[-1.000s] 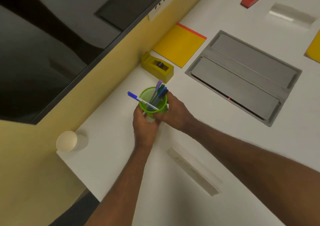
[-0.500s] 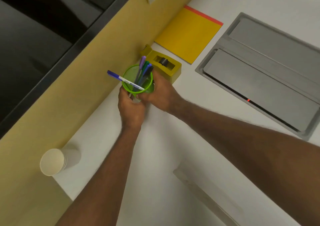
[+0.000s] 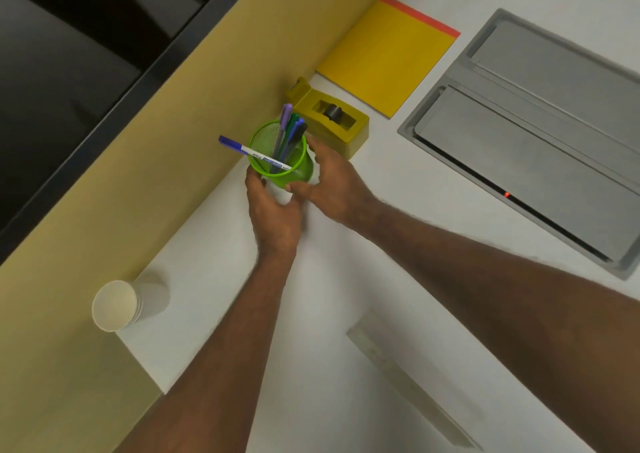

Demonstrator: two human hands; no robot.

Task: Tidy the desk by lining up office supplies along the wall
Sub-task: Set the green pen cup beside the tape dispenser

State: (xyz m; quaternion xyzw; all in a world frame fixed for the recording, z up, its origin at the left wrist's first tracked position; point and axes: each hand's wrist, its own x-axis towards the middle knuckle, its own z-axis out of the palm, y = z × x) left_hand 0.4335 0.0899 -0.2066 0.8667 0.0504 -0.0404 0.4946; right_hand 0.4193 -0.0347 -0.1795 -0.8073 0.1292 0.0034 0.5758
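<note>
A green mesh pen cup (image 3: pixel 298 172) with several pens stands on the white desk, close to the yellow wall (image 3: pixel 145 175) and just left of a yellow tape dispenser (image 3: pixel 349 133). One white marker with a blue cap (image 3: pixel 242 147) lies across the cup's rim. My left hand (image 3: pixel 273 213) cups its near-left side, thumb on the lower edge. My right hand (image 3: pixel 332 182) wraps the right side, fingers between cup and dispenser. Both grips look loose, with a strip of desk showing under the palms.
A yellow notepad (image 3: pixel 384 54) lies along the wall past the dispenser. A stack of paper cups (image 3: pixel 117 305) stands at the desk's left corner by the wall. A clear ruler (image 3: pixel 408 383) lies near me. A grey cable hatch (image 3: pixel 536 133) is set into the desk at right.
Both hands have carried the pen cup away from me to the wall, and it now stands next to the tape dispenser. The fingers have loosened a little around it.
</note>
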